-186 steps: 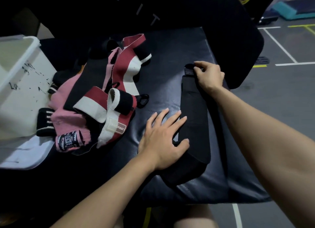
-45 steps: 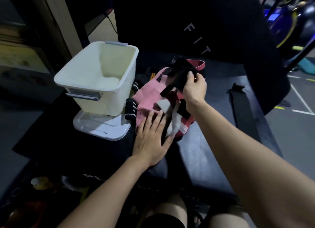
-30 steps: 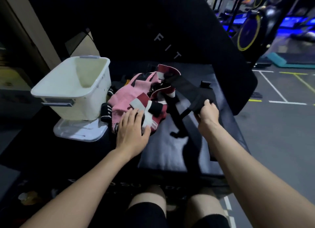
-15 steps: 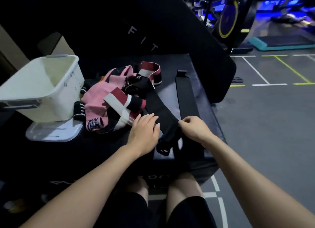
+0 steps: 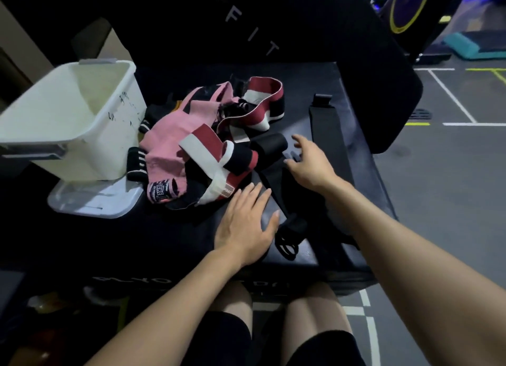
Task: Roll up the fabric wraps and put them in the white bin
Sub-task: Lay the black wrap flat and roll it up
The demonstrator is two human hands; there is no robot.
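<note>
The fabric wraps lie in a loose heap on a black padded bench, just right of the white bin and touching its side. In the single head view, the heap mixes a pink wrap, a red and white band curled into a loop at the far side, another red, white and black band across the front, and a small pink piece with a black printed label at the near edge. A black wrap runs out of the heap toward the person, ending in a loop near the front edge of the bench. The left hand lies flat with straight fingers on the bench, its fingertips just beside that black wrap and close to the heap; it holds nothing. The right hand is spread open over the upper part of the black wrap, fingers extended and relaxed, grasping nothing; whether it presses the cloth or hovers just above it cannot be told. A second, longer black strap lies stretched out along the right side of the bench, apart from the heap. The white bin stands on a clear lid at the left of the bench, tilted slightly, with dark scribbles on its side. Behind the bench rises a black pad with pale letters. The person's bare knees show below the bench edge.
</note>
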